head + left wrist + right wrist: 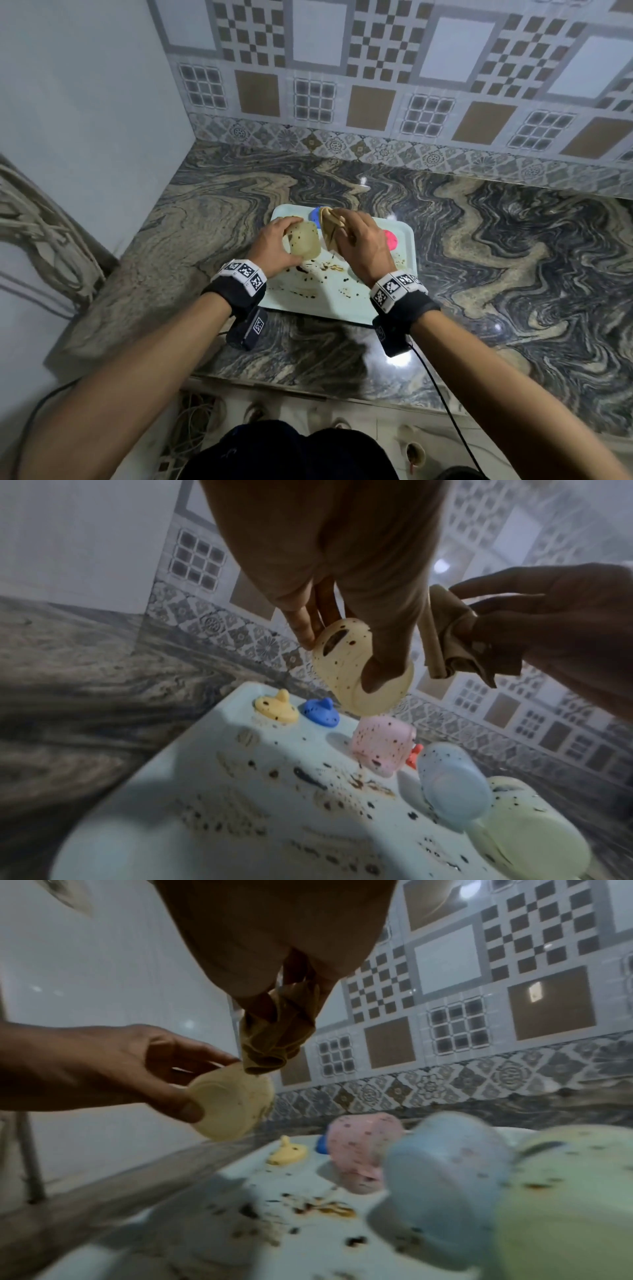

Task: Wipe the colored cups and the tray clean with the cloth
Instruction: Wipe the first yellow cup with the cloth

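The speckled yellow cup (359,666), gripped by the left hand (274,245) above the tray (404,233) at 10 o'clock, should be turned steadily while the cloth (329,226), bunched in the right hand (363,245), is pressed on it.

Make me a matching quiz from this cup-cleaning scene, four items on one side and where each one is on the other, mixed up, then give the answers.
Column one:
1. cream cup
2. cloth
3. pink cup
4. yellow lid

Column two:
A. bunched in the right hand
B. lying at the tray far corner, beside the blue lid
C. lifted above the tray in the left hand
D. standing on the tray beside the pale blue cup

Pairs: 1-C, 2-A, 3-D, 4-B
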